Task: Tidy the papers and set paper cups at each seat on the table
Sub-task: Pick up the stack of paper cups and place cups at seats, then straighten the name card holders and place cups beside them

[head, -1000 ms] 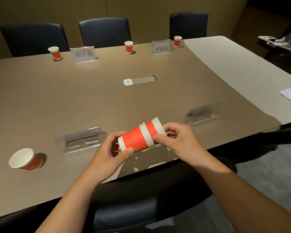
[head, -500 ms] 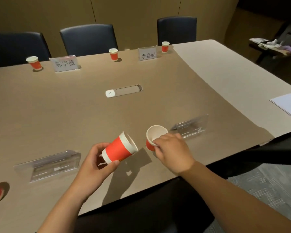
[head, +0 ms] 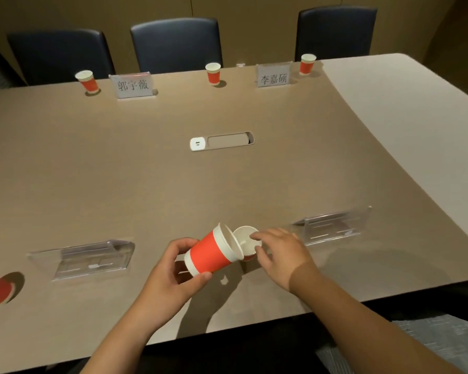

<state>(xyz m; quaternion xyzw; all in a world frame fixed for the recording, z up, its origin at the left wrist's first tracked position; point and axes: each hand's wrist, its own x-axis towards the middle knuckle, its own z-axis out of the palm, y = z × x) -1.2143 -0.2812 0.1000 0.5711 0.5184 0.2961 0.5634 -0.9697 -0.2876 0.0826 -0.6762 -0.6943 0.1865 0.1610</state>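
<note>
Two hands: left hand fingers curl round tilted cup stack; right hand fingers pinch upright cup.

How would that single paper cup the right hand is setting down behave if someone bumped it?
The paper cup looks empty and thin-walled, so probably very light and easily dented. Standing upright on the smooth table, it would likely slide or tip, then roll in a curve.

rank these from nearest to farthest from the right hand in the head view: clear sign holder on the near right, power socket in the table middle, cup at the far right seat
From the right hand:
1. Clear sign holder, just to its right on the near side of the table.
2. Power socket, mid-table, ahead and slightly left.
3. Far right cup, at the far edge by the right chair.
</note>
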